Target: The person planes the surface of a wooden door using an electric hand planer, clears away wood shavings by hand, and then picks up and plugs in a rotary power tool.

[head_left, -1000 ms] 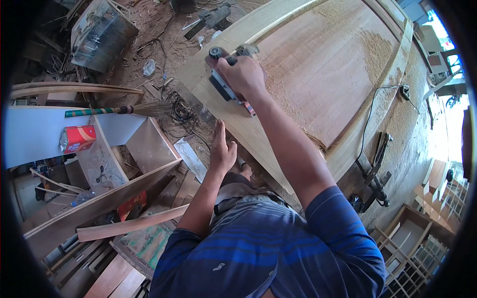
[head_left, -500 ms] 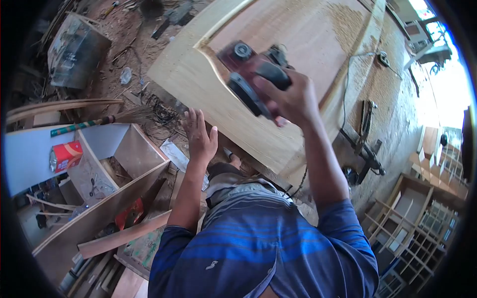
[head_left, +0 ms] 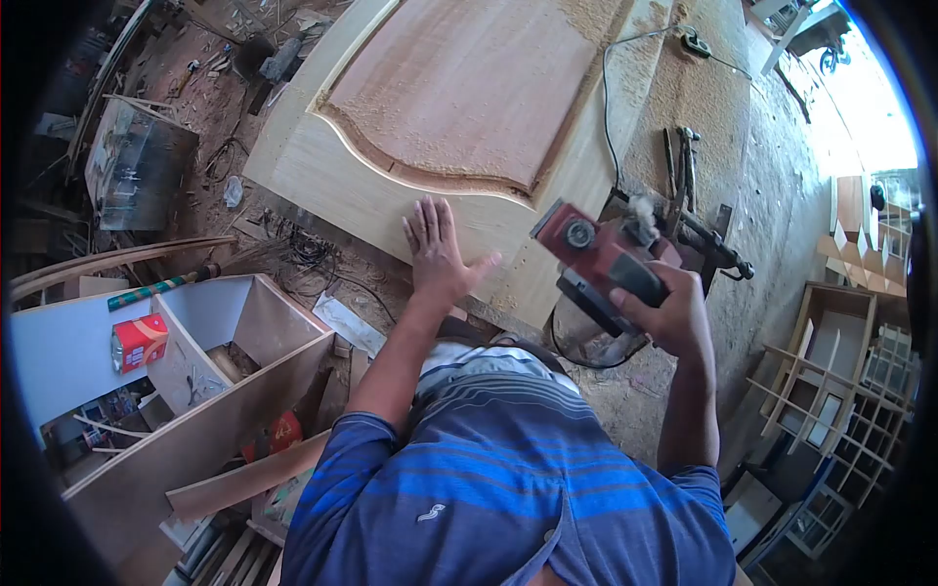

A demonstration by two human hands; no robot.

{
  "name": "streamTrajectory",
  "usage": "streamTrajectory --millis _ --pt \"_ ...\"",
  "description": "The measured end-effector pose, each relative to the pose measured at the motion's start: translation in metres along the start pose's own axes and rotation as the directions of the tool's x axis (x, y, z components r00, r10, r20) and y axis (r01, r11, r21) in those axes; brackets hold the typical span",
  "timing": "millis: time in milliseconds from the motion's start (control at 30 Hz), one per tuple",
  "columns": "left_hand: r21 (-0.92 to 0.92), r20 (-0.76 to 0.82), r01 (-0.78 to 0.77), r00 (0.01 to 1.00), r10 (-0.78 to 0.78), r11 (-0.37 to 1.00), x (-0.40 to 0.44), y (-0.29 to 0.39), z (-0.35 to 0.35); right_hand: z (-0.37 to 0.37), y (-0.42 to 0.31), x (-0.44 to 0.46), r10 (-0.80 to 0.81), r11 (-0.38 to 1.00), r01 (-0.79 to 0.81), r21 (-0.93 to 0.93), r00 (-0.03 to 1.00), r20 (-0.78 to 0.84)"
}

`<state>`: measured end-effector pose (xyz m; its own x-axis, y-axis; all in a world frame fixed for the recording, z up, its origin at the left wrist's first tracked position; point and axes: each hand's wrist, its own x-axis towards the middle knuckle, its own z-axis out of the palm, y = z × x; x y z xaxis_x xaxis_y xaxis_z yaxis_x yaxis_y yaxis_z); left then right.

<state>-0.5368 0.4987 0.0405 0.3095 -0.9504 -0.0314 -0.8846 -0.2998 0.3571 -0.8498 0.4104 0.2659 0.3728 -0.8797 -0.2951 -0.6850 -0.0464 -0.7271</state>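
Fingers of right hand point(head_left: 677, 311) closed round planer point(head_left: 604, 256), held up by near corner of wooden panel point(head_left: 303, 161); left hand point(head_left: 438, 259) open, fingers spread, seemingly laid on panel; arched moulding point(head_left: 376, 164) formed, rim looks largely smoothed, shavings point(head_left: 584, 21) uncleared

Door point(head_left: 352, 181) ahead, cabinet point(head_left: 220, 405) at left, sawdust point(head_left: 578, 21) on door

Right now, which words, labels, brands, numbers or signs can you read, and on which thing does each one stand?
I can read no word or number.
Blue shirt: one small white mark, curved like an "S".
Red container: pale print, too blurred.
Dial of the red power tool: any marks are too small.
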Motion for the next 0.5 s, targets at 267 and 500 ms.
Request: streamTrajectory --millis 267,500 --pt "0.02 -0.172 0.125 0.978 -0.12 0.992 0.008 -0.072 0.004 0.042 0.039 -0.006 -0.108 0.974 0.143 -0.175 0.975 0.195" --pt "-0.023 -0.152 0.119 0.981 -0.122 0.993 0.007 -0.108 -0.012 0.079 0.033 0.014 -0.13 0.967 0.19 -0.167 0.94 0.316"
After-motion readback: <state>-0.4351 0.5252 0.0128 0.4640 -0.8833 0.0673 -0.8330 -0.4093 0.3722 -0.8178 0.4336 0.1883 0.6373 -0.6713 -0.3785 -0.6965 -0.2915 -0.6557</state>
